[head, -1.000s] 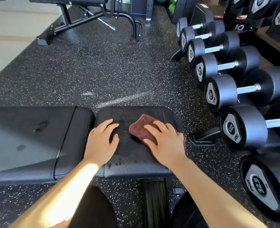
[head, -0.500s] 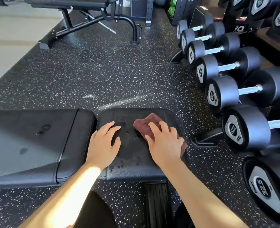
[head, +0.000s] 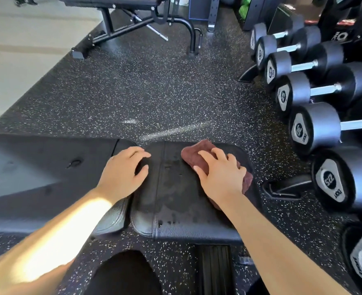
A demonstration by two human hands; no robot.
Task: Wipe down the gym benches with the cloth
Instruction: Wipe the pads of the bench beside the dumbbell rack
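Note:
A black padded gym bench lies across the bottom of the view, with a long back pad at left and a shorter seat pad at centre. The seat pad shows damp streaks. A brown cloth lies on the far right part of the seat pad. My right hand presses flat on the cloth, covering most of it. My left hand rests with fingers spread at the gap between the two pads and holds nothing.
A rack of black dumbbells runs along the right side, close to the bench end. A second bench with a black steel frame stands at the far top. Speckled black rubber floor lies between them; pale floor at left.
My right hand has pushed the cloth toward the far right corner of the seat pad. My left hand has stayed near the gap between the pads.

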